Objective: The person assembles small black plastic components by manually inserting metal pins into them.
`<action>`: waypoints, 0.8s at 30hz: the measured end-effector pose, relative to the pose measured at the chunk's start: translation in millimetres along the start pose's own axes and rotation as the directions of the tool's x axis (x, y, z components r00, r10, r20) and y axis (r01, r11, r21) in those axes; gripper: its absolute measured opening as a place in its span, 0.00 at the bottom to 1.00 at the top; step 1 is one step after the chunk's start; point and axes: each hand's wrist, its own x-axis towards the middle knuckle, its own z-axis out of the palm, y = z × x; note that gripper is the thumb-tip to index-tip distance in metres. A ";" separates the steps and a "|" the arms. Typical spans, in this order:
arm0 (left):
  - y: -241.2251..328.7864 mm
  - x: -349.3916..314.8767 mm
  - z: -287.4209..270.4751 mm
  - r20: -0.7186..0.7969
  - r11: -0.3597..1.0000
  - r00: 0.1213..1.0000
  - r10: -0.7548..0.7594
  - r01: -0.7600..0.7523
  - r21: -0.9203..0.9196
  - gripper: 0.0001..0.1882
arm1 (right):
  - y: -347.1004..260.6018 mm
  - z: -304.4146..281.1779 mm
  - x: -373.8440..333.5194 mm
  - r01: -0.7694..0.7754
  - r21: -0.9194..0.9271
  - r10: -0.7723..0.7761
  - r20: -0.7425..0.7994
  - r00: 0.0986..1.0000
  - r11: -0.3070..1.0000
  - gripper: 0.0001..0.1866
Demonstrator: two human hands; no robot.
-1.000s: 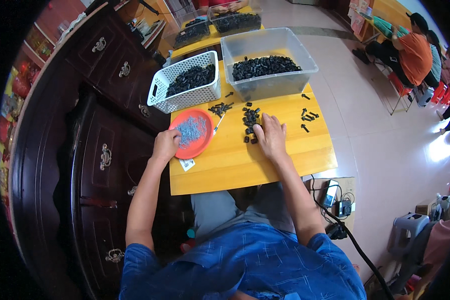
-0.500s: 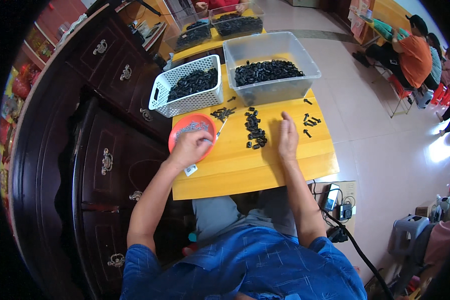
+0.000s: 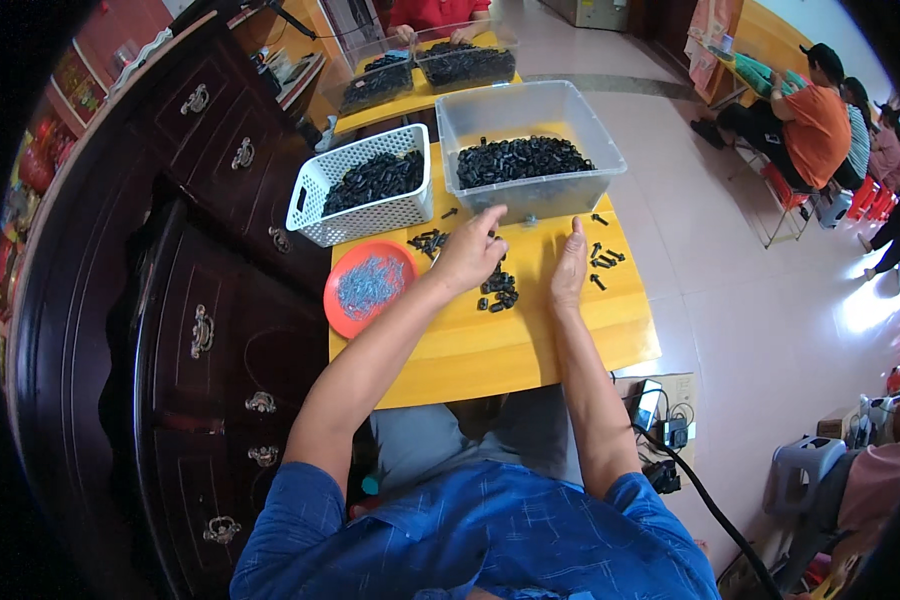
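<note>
My left hand [image 3: 472, 252] is over the pile of small black plastic parts [image 3: 500, 292], hiding some of them; its fingers are apart. Just off its fingertips a small blurred grey bit [image 3: 530, 220] shows before the clear bin. To the right, my right hand [image 3: 569, 268] stands on edge above the yellow table [image 3: 450, 362], fingers stretched and nothing seen in it. A red plate [image 3: 336, 316] at the left holds a heap of thin silvery screws [image 3: 370, 286]. Black bolt-like pieces [image 3: 426, 241] lie between plate and pile; several similar black pieces [image 3: 602, 260] lie right of my right hand.
A white perforated basket [image 3: 370, 220] and a clear plastic bin [image 3: 560, 193], both with black parts, stand at the table's far side. A dark wooden cabinet [image 3: 235, 365] borders the left. Beyond, a person in red [image 3: 435, 14] sits behind more bins; other people sit at right.
My left hand has left the screws in the red plate and moved right, over the black parts, its fingers opening. My right hand stays nearly in place. The whole view has shifted slightly.
</note>
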 end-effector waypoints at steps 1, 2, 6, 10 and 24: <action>0.5 -12.1 -0.2 0.120 0.988 0.987 -0.105 0.118 -0.102 0.24 | 4.8 0.9 5.5 0.002 -0.002 -0.002 -0.003 1.000 1.000 0.38; -0.2 -25.9 0.5 0.125 0.988 0.986 -0.107 0.120 -0.101 0.24 | 8.9 4.0 8.6 0.017 -0.057 -0.017 0.001 1.000 0.998 0.38; -0.3 -90.4 4.1 0.214 0.994 0.972 -0.094 0.104 -0.036 0.21 | 7.5 15.1 22.6 0.004 -0.197 -0.001 0.014 1.000 0.980 0.37; 6.8 -149.6 7.3 0.134 0.985 0.978 -0.161 0.169 -0.048 0.17 | 8.2 17.6 25.3 0.003 -0.237 0.005 0.037 0.999 0.972 0.36; 9.2 -204.4 12.9 -0.036 0.986 0.999 0.030 -0.024 0.163 0.13 | 6.2 9.9 42.3 0.360 -0.741 -0.187 0.310 0.932 0.567 0.12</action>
